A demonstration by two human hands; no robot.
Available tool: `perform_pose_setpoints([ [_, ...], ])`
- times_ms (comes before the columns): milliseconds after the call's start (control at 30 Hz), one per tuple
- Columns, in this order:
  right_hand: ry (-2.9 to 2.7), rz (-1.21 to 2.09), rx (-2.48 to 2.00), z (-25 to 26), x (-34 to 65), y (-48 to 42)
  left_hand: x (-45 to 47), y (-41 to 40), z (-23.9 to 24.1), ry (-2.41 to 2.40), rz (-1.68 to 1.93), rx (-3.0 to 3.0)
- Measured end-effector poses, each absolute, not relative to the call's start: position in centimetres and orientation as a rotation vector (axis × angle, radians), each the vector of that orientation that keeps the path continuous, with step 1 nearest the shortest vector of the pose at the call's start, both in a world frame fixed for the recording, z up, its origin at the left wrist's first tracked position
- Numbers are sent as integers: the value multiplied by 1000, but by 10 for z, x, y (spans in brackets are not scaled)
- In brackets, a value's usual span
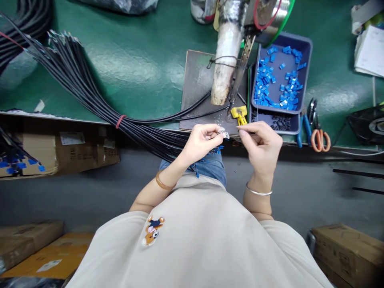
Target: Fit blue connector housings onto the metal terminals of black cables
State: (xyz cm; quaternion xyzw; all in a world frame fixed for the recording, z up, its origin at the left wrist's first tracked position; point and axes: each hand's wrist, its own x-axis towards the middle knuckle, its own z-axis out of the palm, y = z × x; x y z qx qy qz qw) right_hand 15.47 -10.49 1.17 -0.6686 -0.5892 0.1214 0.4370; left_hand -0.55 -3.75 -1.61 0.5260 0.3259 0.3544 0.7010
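My left hand [205,140] is closed in a pinch at the bench's front edge, with white wrapping on its fingertips. A small blue bit shows at those tips, but the held piece is too small to make out. To its right, my right hand [262,144] is also pinched, and what lies between thumb and finger is unclear. A yellow clip-like piece [239,114] sits just beyond the hands on a dark board [196,76]. Black cables [141,136], tied with a red band, run beside and under my left hand. Blue connectors at their near ends hang over my lap.
A thick wrapped tube [226,60] and a wire spool [279,24] stand over the board. Right of them is a grey bin [307,72] of blue connectors, above another bin [294,126] with small black parts. Orange-handled scissors [320,140] and blue-handled pliers [306,126] lie beside it.
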Motion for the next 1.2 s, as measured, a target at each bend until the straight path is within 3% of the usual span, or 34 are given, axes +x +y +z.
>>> perform_pose_setpoints([
  [233,-1798,242,-1553,9,150,-111,-6,-38,-20,720,785,1261],
  [667,-1305,673,-1545,-1,145,-104,-7,-40,-20,641,792,1190],
  [1200,-1383,531,-1590,5,138,-106,-9,-39,-27,648,756,1219],
])
